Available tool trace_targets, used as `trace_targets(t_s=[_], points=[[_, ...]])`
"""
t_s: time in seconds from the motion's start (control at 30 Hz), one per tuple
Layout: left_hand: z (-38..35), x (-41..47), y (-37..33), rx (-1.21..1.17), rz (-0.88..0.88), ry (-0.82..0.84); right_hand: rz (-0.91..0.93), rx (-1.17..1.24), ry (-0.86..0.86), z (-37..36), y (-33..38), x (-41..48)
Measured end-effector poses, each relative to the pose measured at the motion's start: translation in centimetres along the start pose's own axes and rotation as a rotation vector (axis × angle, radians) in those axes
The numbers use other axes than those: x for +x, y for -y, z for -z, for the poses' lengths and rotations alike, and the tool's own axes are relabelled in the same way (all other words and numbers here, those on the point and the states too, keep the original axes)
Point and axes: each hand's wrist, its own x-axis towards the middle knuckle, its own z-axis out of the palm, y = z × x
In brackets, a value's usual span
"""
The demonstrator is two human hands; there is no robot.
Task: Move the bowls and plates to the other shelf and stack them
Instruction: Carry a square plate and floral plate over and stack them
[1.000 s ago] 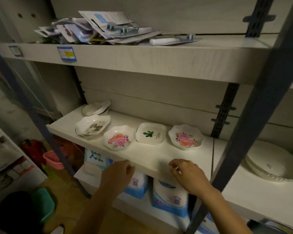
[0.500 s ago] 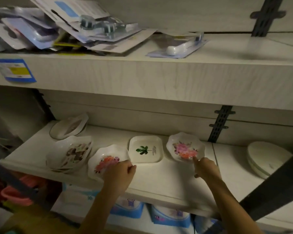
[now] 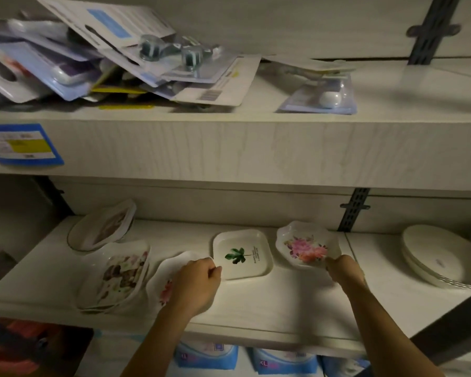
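Several small dishes stand on the middle shelf [image 3: 256,317]. My left hand [image 3: 195,285] lies over a wavy-rimmed pink-flower dish [image 3: 165,278], fingers curled at its far rim. My right hand [image 3: 344,270] pinches the near edge of a second pink-flower dish [image 3: 306,244], which tilts up. Between them sits a square white dish with a green leaf [image 3: 242,254]. To the left are a stack of brown-patterned dishes [image 3: 117,276] and, behind it, a tilted oval plate [image 3: 104,225].
A stack of plain white plates [image 3: 433,257] rests on the neighbouring shelf at the right, past a dark upright bracket [image 3: 355,210]. The upper shelf carries a heap of blister-packed goods [image 3: 114,55]. Blue packages [image 3: 283,361] stand below.
Both hands have reached forward from the shelf's front edge onto the two pink-flower dishes. The right one now grips its dish's rim and tips it up. The camera has moved closer.
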Motion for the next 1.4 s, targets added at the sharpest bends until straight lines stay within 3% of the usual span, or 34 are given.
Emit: trace_targets(t_s=[0.13,0.27,0.43,0.67,1.07,1.4], points=[[0.2,2.3,0.2,0.111,-0.046,-0.118,0.011,0.110,-0.026,0.1,-0.7,-0.9],[-0.7,5.5,-0.2,0.206,-0.014,-0.133,0.036,0.160,-0.076,0.4,-1.4,-4.0],[-2.8,8.6,0.6,0.446,0.072,0.025,0.102,0.130,-0.098,1.0,-1.8,-8.2],[-3.7,10.5,0.9,0.495,0.118,0.129,0.057,0.195,-0.107,1.1,-2.3,-11.1],[-0.3,10.5,-0.8,0.328,-0.150,0.021,0.028,0.274,-0.235,1.0,-3.6,-16.0],[3.0,3.2,-0.6,0.120,-0.355,0.107,0.008,0.296,-0.221,2.4,-8.9,-23.7]])
